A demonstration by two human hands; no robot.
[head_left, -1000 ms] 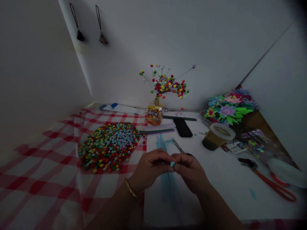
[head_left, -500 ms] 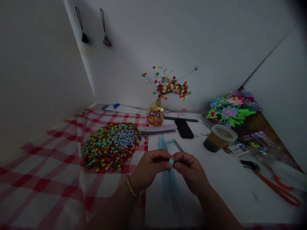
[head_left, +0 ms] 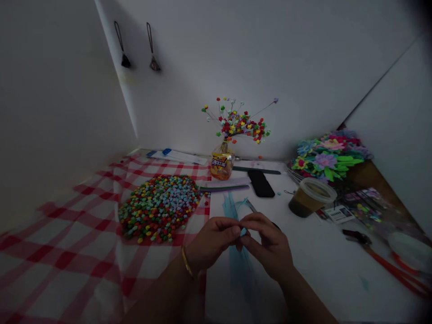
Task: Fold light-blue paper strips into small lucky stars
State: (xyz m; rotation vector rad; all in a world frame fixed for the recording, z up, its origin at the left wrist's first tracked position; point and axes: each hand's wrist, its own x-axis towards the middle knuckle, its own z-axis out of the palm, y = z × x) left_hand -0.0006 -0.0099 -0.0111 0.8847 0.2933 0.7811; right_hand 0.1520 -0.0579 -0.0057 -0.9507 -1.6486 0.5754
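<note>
Light-blue paper, folded into a small piece (head_left: 243,231), is pinched in a narrow grip between the fingertips of a person's left hand (head_left: 209,238) and right hand (head_left: 270,243), just above blue strips (head_left: 238,265) lying on a white tabletop (head_left: 313,270). Left of the strips, a heap of multicoloured paper stars (head_left: 162,204) covers part of a red-and-white checked cloth (head_left: 81,243). Beyond the strips stands a labelled bottle (head_left: 222,165) filled with star-tipped stems (head_left: 243,123); to their right are a black phone (head_left: 261,183) and a lidded tub of brown liquid (head_left: 308,198).
</note>
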